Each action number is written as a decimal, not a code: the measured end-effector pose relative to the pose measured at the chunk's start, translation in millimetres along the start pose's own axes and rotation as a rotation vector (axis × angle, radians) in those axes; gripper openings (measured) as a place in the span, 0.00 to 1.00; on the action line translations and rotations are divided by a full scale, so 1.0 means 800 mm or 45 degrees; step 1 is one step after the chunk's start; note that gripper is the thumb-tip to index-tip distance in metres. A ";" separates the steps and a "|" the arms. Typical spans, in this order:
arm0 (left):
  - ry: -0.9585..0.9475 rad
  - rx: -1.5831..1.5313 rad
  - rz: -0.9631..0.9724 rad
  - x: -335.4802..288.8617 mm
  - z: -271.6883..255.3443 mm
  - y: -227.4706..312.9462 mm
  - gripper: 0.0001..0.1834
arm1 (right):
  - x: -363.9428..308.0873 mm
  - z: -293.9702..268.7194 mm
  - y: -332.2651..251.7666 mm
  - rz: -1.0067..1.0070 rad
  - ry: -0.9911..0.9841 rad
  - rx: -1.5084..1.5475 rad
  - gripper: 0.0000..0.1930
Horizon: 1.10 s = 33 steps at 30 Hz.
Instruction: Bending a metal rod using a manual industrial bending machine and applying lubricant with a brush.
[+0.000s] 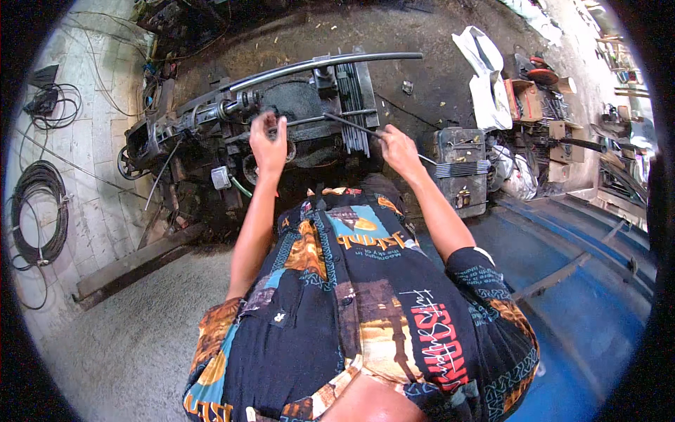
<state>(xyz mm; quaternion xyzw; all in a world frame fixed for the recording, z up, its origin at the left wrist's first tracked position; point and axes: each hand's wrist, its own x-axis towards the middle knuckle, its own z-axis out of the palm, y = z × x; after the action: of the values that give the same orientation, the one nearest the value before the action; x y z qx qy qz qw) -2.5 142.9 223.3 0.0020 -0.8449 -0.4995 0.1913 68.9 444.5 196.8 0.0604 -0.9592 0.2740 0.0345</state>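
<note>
My right hand point(399, 151) is closed around a thin dark metal rod point(355, 125). One end of the rod points left over the lathe bed, and its lighter tail comes out past my wrist. Raised beside the lathe's chuck point(239, 104), my left hand point(269, 146) has its thumb apart from its bent fingers, with nothing visible in it. The greasy lathe point(190, 130) stretches across in front of me. On its right end lies a bundle of thin metal rods point(355, 98), close to the held rod's far tip.
A long pale bar point(330, 63) lies along the lathe's far side. Right of my right hand stands a grimy metal box point(460, 197) with more rods point(462, 169) on top. White sacks point(489, 84) and cartons stand beyond. Coiled black cable point(39, 204) lies at far left.
</note>
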 end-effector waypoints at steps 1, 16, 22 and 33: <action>-0.095 0.150 0.174 0.025 -0.009 0.011 0.17 | 0.000 -0.003 0.005 0.056 -0.029 -0.019 0.10; -0.916 1.163 0.252 0.206 -0.005 -0.042 0.16 | 0.155 0.085 0.068 -0.162 -0.056 -0.051 0.09; -0.831 1.160 0.253 0.212 0.019 -0.045 0.15 | 0.192 0.094 0.096 -0.225 -0.051 -0.025 0.09; -0.831 1.113 0.170 0.201 0.026 -0.035 0.15 | 0.216 0.093 0.091 -0.137 -0.286 -0.131 0.10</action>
<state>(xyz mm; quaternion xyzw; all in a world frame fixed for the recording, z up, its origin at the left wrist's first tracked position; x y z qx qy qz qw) -163.8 115.4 242.8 -0.1275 -0.9875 -0.0634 -0.0681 -114.5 449.5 112.8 0.1404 -0.9652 0.2137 -0.0556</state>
